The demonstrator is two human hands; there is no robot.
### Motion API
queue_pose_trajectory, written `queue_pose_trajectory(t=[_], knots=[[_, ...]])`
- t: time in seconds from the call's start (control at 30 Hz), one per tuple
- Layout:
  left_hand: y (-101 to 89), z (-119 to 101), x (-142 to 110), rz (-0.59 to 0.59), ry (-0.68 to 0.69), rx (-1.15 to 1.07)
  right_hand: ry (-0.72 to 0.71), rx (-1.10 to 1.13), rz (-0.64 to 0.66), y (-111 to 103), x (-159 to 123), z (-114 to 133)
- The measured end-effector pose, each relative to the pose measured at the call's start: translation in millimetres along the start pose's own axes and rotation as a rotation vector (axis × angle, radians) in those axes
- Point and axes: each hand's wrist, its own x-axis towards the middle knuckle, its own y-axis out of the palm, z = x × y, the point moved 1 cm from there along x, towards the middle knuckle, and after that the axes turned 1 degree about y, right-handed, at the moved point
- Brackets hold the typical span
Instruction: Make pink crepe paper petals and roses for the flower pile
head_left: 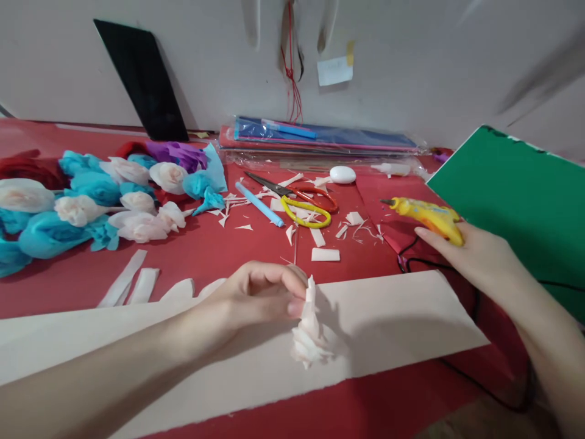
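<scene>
Between the thumb and fingers of my left hand (269, 292) is the narrow stem end of a pale pink paper flower (313, 341). The bloom points down toward me, over a long strip of pale paper (388, 311). Off to the right, my right hand (475, 247) is closed around a yellow glue gun (427, 216), its dark nozzle pointing left. A black cord (425, 265) runs below that hand. The glue gun and the flower are well apart.
Scissors (306, 207), a light blue pen (260, 204) and paper scraps (325, 254) lie ahead on the red table. Blue and pale paper flowers (95, 189) are heaped at left. A green board (516, 195) is at right, wrapped paper packs (324, 140) at the back.
</scene>
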Motion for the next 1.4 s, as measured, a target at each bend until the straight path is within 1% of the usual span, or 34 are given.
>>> queue_pose_trajectory(t=[0.03, 0.1, 0.17, 0.2, 0.27, 0.3, 0.37, 0.4, 0.43, 0.5, 0.53, 0.6, 0.67, 0.73, 0.8, 0.87, 0.93, 1.0, 1.13, 1.27, 1.4], knots=[[0.3, 0.3, 0.1, -0.001, 0.001, -0.01, 0.039, -0.046, 0.012, 5.1, -0.3, -3.9], [0.7, 0.7, 0.5, 0.001, -0.001, -0.034, 0.122, -0.17, 0.086, 13.9, -2.3, -9.0], [0.8, 0.6, 0.6, 0.001, -0.01, -0.044, 0.154, -0.245, 0.146, 17.5, -5.0, -9.1], [0.9, 0.4, 0.5, 0.0, -0.018, -0.05, 0.144, -0.262, 0.15, 16.6, -6.4, -6.7], [1.3, 0.2, -0.2, 0.009, -0.046, -0.081, 0.065, -0.254, 0.109, 9.3, -9.8, 4.1], [1.8, 0.1, -0.6, 0.018, -0.057, -0.107, -0.027, -0.22, 0.044, 3.1, -12.1, 13.0], [2.9, 0.0, -1.4, 0.037, -0.074, -0.157, -0.166, -0.132, -0.034, -11.2, -18.8, 35.8], [3.4, 0.1, -1.6, 0.042, -0.079, -0.175, -0.293, 0.019, -0.053, -18.7, -23.1, 49.7], [3.8, 0.1, -1.6, 0.047, -0.084, -0.187, -0.384, 0.179, -0.09, -26.2, -27.6, 63.7], [3.7, 0.3, -1.4, 0.05, -0.096, -0.186, -0.534, 0.336, 0.004, -37.1, -35.2, 90.8], [3.2, 0.4, -1.2, 0.047, -0.102, -0.178, -0.631, 0.382, 0.059, -41.0, -37.8, 102.9], [1.6, 0.5, -1.1, 0.041, -0.117, -0.151, -0.75, 0.424, 0.183, -44.5, -38.7, 121.2], [0.0, 0.5, -1.4, 0.044, -0.131, -0.127, -0.841, 0.451, 0.313, -43.5, -35.1, 132.2], [-1.0, 0.3, -2.0, 0.059, -0.15, -0.11, -0.899, 0.481, 0.431, -40.0, -29.4, 137.5], [-1.3, -0.5, -2.4, 0.069, -0.147, -0.103, -0.906, 0.508, 0.53, -36.0, -23.6, 139.5], [-1.2, -1.4, -2.5, 0.072, -0.138, -0.101, -0.868, 0.512, 0.611, -32.6, -19.1, 140.1], [-0.8, -2.0, -2.4, 0.069, -0.146, -0.099, -0.837, 0.503, 0.672, -30.3, -16.0, 140.8], [-0.3, -2.1, -2.2, 0.063, -0.175, -0.103, -0.838, 0.491, 0.716, -28.9, -14.1, 142.0], [0.5, -1.6, -1.9, 0.054, -0.186, -0.128, -0.885, 0.509, 0.762, -28.0, -12.3, 145.4], [-0.1, -1.6, -2.0, 0.068, -0.155, -0.111, -0.934, 0.541, 0.775, -28.2, -11.5, 148.6], [-2.0, -1.4, -2.4, 0.084, -0.159, -0.103, -0.974, 0.542, 0.787, -27.6, -10.2, 149.9]])
